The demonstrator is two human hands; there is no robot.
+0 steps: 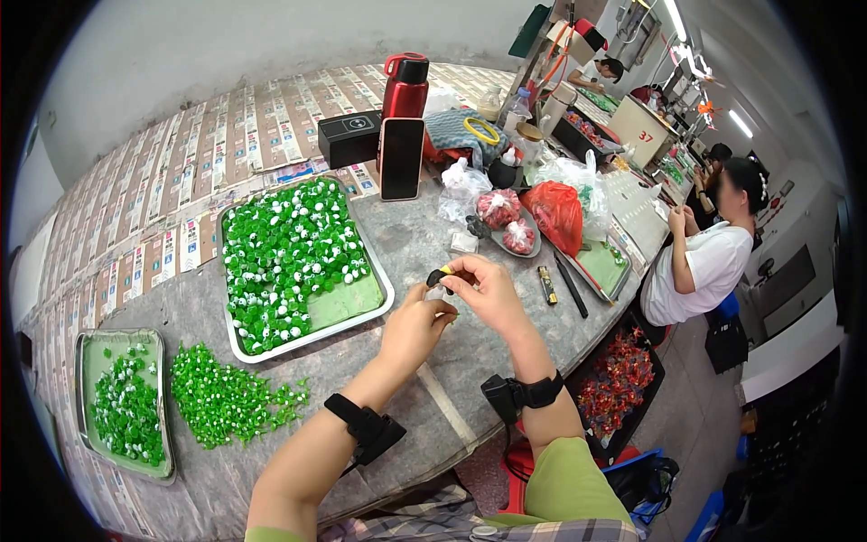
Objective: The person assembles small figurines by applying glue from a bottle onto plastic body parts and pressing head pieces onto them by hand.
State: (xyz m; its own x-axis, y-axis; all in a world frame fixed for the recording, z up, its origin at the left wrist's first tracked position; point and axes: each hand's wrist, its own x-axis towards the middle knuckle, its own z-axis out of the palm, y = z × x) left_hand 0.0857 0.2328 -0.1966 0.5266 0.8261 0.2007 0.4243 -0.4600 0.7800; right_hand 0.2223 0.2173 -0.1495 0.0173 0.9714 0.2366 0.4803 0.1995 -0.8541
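Observation:
Both hands meet above the middle of the grey table. The thumb and fingers of my right hand (483, 289) pinch a small black-and-yellow thing (437, 276) whose kind I cannot make out. Curled fingers of my left hand (414, 327) come up against its other end, closed, the index fingertip at the black part. Just left of the hands lies a large white-rimmed tray (386, 303) heaped with small green and white pieces; part of its green bottom shows at the near right corner. A loose pile of similar green pieces (221, 393) spreads on the table further left.
A smaller tray (163, 411) of green pieces stands far left. Behind are a phone (401, 160), a red bottle (405, 88) and a black box (349, 138). To the right lie bagged red pieces (499, 209), a red bag (553, 217) and a black pen-like stick (571, 285). A co-worker (709, 257) stands right.

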